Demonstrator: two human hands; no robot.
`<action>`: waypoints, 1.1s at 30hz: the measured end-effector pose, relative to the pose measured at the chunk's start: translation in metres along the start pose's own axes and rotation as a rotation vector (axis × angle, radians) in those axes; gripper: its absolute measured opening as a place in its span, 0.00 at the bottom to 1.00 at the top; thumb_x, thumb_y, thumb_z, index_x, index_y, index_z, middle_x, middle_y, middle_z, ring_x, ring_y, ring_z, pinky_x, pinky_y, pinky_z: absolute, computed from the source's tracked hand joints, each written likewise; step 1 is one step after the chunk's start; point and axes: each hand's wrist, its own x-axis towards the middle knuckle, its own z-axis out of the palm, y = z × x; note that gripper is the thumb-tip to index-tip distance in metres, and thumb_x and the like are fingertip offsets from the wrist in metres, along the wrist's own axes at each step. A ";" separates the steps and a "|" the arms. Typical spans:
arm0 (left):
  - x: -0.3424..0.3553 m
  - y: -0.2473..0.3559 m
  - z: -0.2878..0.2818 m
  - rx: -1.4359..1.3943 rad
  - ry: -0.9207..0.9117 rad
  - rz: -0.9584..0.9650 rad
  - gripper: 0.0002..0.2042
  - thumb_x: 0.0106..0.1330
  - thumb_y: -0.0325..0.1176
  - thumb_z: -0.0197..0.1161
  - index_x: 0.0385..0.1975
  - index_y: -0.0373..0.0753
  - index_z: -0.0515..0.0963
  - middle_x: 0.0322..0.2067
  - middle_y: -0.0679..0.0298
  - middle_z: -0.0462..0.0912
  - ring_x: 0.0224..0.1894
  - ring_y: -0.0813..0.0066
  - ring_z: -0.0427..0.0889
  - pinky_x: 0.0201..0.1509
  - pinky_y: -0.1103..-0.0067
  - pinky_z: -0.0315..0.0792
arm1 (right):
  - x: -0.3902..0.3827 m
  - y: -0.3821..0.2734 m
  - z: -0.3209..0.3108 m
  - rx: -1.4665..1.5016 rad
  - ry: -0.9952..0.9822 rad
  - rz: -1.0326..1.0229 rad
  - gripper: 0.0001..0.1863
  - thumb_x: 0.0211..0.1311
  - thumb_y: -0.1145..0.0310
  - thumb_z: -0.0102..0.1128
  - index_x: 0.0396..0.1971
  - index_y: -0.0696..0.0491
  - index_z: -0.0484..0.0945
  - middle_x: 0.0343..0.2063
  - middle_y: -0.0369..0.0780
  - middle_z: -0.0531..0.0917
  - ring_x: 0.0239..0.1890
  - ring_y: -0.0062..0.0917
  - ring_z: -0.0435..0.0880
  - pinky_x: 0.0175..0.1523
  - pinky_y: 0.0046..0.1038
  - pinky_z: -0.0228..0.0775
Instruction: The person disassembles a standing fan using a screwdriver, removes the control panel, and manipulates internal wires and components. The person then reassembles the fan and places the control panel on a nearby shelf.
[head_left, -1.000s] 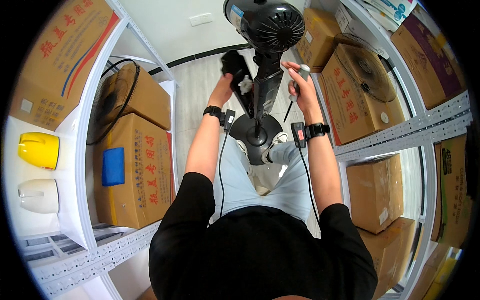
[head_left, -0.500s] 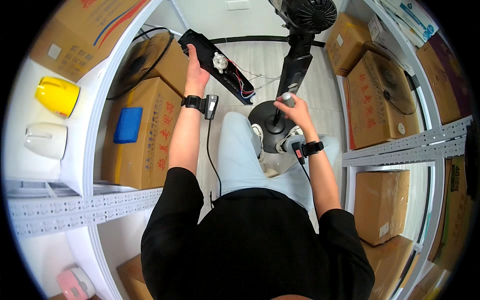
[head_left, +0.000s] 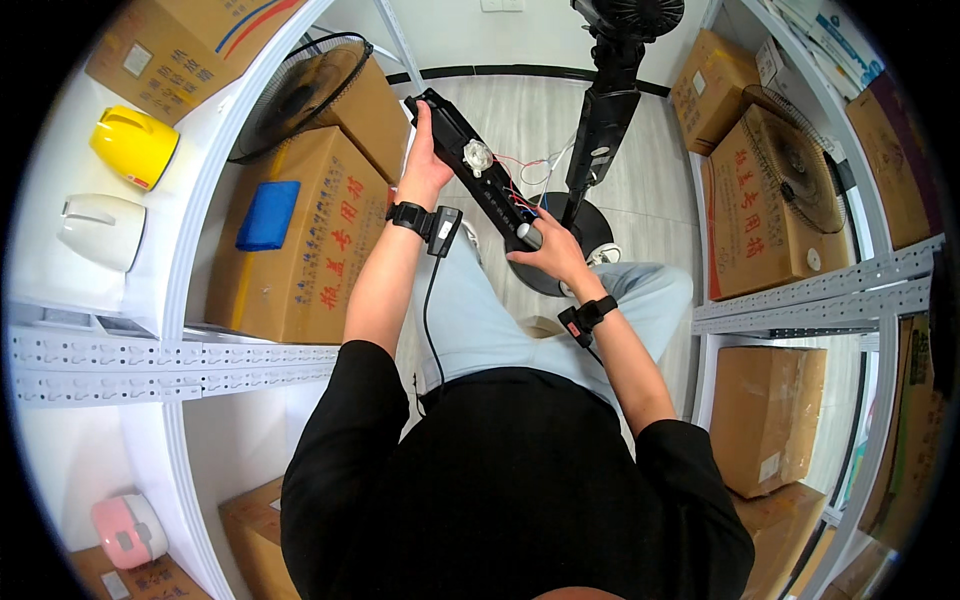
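Note:
A long black fan housing piece lies slanted in front of me, with a clear round part and red, blue and white wires on it. Its upper end is in my left hand, fingers wrapped round the edge. My right hand, by the lower end, is closed on a grey cylindrical tool; its far end is hidden. Beyond stands a black pedestal fan on a round base between my feet. Thin wires run from the piece toward the fan's column.
Metal shelves flank me. On the left are cardboard boxes, a round fan grille, a blue folded cloth, a yellow kettle and a white kettle. More boxes and another grille are on the right.
The housing piece has come nearer and to the right with my left hand. My right hand has moved left from beside the fan column to the piece's lower end, still holding the grey tool.

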 end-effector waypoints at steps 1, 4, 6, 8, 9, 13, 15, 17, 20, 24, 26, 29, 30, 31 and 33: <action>0.001 -0.002 -0.001 -0.004 0.013 -0.026 0.20 0.62 0.58 0.66 0.36 0.45 0.80 0.35 0.68 0.84 0.38 0.68 0.82 0.50 0.66 0.77 | 0.000 0.000 0.000 -0.009 -0.010 0.004 0.33 0.43 0.49 0.75 0.43 0.59 0.79 0.64 0.53 0.69 0.55 0.48 0.78 0.57 0.40 0.71; 0.007 -0.004 -0.002 0.008 0.012 -0.049 0.21 0.62 0.58 0.66 0.36 0.45 0.80 0.35 0.67 0.84 0.38 0.67 0.82 0.49 0.66 0.77 | 0.002 0.002 -0.001 -0.010 -0.036 0.003 0.32 0.43 0.50 0.75 0.43 0.59 0.78 0.63 0.53 0.70 0.56 0.48 0.77 0.57 0.40 0.72; 0.008 -0.008 -0.004 0.022 0.015 -0.050 0.21 0.62 0.59 0.66 0.37 0.46 0.79 0.35 0.68 0.83 0.38 0.69 0.81 0.48 0.67 0.77 | 0.003 0.003 0.000 0.020 -0.049 -0.013 0.32 0.43 0.51 0.75 0.43 0.59 0.78 0.62 0.53 0.71 0.55 0.48 0.77 0.57 0.40 0.72; 0.010 -0.008 -0.002 0.012 0.019 -0.074 0.19 0.64 0.56 0.65 0.40 0.46 0.79 0.37 0.68 0.83 0.39 0.70 0.81 0.49 0.67 0.77 | 0.006 -0.001 -0.001 -0.001 -0.025 0.013 0.31 0.43 0.51 0.76 0.40 0.60 0.78 0.61 0.53 0.72 0.54 0.47 0.78 0.56 0.39 0.71; 0.012 -0.009 -0.002 0.017 -0.030 -0.071 0.19 0.65 0.55 0.65 0.41 0.46 0.79 0.37 0.68 0.83 0.40 0.70 0.81 0.50 0.66 0.77 | 0.008 -0.003 0.000 -0.011 -0.013 0.026 0.30 0.43 0.52 0.76 0.38 0.61 0.78 0.60 0.53 0.72 0.54 0.47 0.78 0.56 0.38 0.71; 0.007 -0.033 -0.025 0.077 -0.174 -0.094 0.19 0.70 0.50 0.60 0.50 0.42 0.76 0.42 0.63 0.83 0.47 0.65 0.81 0.53 0.64 0.77 | 0.021 -0.034 -0.009 0.195 0.045 -0.009 0.29 0.43 0.53 0.77 0.37 0.61 0.78 0.51 0.52 0.78 0.49 0.44 0.81 0.53 0.36 0.72; -0.002 -0.053 -0.036 0.171 -0.175 -0.191 0.22 0.73 0.53 0.55 0.52 0.40 0.75 0.46 0.59 0.83 0.52 0.62 0.81 0.55 0.62 0.76 | 0.026 -0.037 -0.006 0.250 0.042 0.019 0.28 0.44 0.54 0.77 0.37 0.61 0.79 0.49 0.52 0.79 0.47 0.43 0.82 0.52 0.35 0.72; -0.015 -0.066 -0.038 0.092 -0.235 -0.216 0.25 0.73 0.56 0.52 0.53 0.39 0.74 0.47 0.57 0.82 0.53 0.60 0.80 0.56 0.61 0.76 | 0.023 -0.047 -0.010 0.234 0.008 0.070 0.28 0.46 0.54 0.77 0.38 0.61 0.79 0.51 0.52 0.79 0.49 0.42 0.82 0.53 0.34 0.73; -0.011 -0.076 -0.061 0.035 -0.262 -0.226 0.30 0.71 0.60 0.49 0.56 0.38 0.72 0.47 0.55 0.82 0.53 0.58 0.80 0.56 0.61 0.76 | 0.017 -0.025 0.004 0.062 0.201 -0.045 0.27 0.49 0.53 0.76 0.40 0.60 0.80 0.55 0.51 0.78 0.52 0.42 0.81 0.54 0.31 0.72; 0.000 -0.087 -0.080 0.026 -0.219 -0.178 0.32 0.69 0.64 0.51 0.54 0.39 0.73 0.43 0.59 0.83 0.46 0.65 0.83 0.51 0.67 0.79 | 0.009 -0.002 -0.022 0.179 0.310 0.031 0.22 0.53 0.57 0.74 0.38 0.60 0.81 0.55 0.51 0.77 0.52 0.42 0.81 0.56 0.35 0.72; 0.009 -0.090 -0.093 -0.002 -0.252 -0.233 0.33 0.68 0.65 0.51 0.55 0.38 0.73 0.43 0.59 0.83 0.45 0.66 0.84 0.50 0.67 0.80 | 0.006 -0.003 -0.052 0.074 0.373 0.057 0.19 0.53 0.59 0.75 0.37 0.57 0.82 0.46 0.48 0.79 0.45 0.39 0.81 0.51 0.33 0.73; 0.024 -0.105 -0.107 -0.012 -0.243 -0.270 0.35 0.68 0.66 0.49 0.57 0.38 0.73 0.45 0.58 0.83 0.44 0.67 0.84 0.49 0.69 0.81 | 0.002 -0.021 -0.086 -0.091 0.428 0.196 0.17 0.52 0.59 0.75 0.36 0.55 0.83 0.37 0.44 0.79 0.38 0.36 0.80 0.45 0.31 0.73; 0.030 -0.111 -0.114 -0.013 -0.246 -0.278 0.35 0.68 0.66 0.49 0.57 0.38 0.73 0.45 0.58 0.83 0.44 0.67 0.84 0.49 0.69 0.80 | 0.002 -0.027 -0.091 -0.094 0.442 0.263 0.17 0.52 0.59 0.75 0.36 0.54 0.83 0.35 0.43 0.78 0.36 0.35 0.79 0.43 0.31 0.73; 0.034 -0.119 -0.120 -0.015 -0.248 -0.288 0.35 0.68 0.66 0.49 0.57 0.38 0.74 0.45 0.58 0.83 0.45 0.67 0.84 0.49 0.69 0.80 | 0.001 -0.033 -0.093 -0.138 0.460 0.324 0.15 0.53 0.61 0.75 0.35 0.54 0.83 0.38 0.44 0.79 0.38 0.34 0.80 0.43 0.30 0.72; 0.044 -0.132 -0.132 -0.022 -0.285 -0.260 0.31 0.72 0.61 0.48 0.58 0.37 0.72 0.48 0.60 0.82 0.47 0.69 0.84 0.50 0.71 0.80 | -0.001 -0.025 -0.093 0.015 0.500 0.337 0.14 0.53 0.65 0.75 0.37 0.55 0.83 0.38 0.43 0.80 0.41 0.32 0.81 0.44 0.29 0.73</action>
